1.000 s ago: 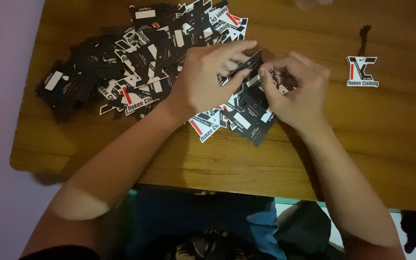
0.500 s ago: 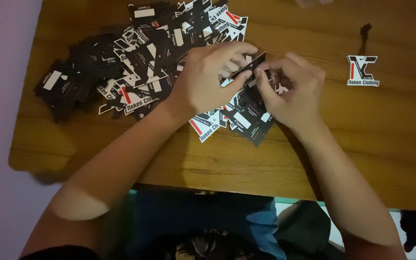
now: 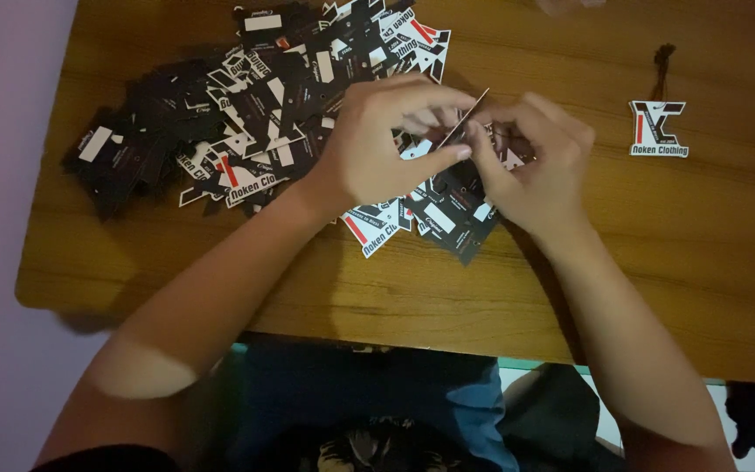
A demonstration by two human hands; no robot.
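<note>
Tag (image 3: 463, 122) tipped up edge-on since b4, pinched by left hand (image 3: 377, 144) & right hand (image 3: 530, 162) fingers above table (image 3: 570, 288) pile (image 3: 255, 114); one finished tag (image 3: 659, 128) w/ string lies right, most left.

Single head cam, looks steeply down from above onto wooden table (image 3: 675, 262), close range. Table fills upper frame, near edge runs across lower third; wearer's lap at bottom centre.

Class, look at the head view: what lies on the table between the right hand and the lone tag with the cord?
Only bare wooden table between right hand and lone tag.
</note>
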